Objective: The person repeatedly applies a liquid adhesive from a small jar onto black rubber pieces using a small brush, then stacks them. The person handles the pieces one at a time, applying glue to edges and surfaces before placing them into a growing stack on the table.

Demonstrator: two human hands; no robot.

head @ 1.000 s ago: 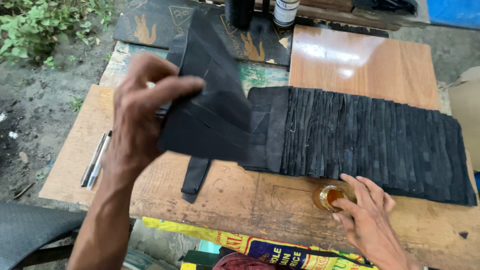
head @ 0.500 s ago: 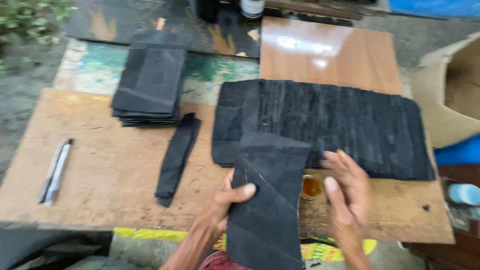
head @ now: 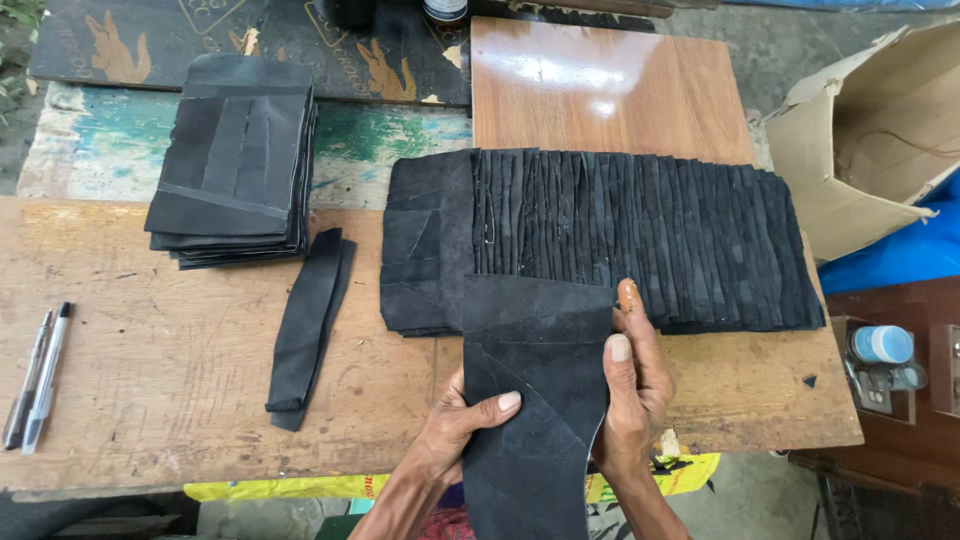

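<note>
Both hands are clamped on a black leather piece [head: 535,400] at the near edge of the wooden worktable [head: 160,370]: the left hand [head: 455,425] pinches its left edge with the thumb on top, and the right hand [head: 632,385] grips its right edge, forefinger stretched forward. The top of the piece overlaps a long fanned row of black leather pieces [head: 620,235]. Well to the left lie a stack of black leather pieces [head: 235,175], a loose black strip [head: 308,325] and two pens [head: 35,375]; an open cardboard box [head: 850,140] stands at the right.
</note>
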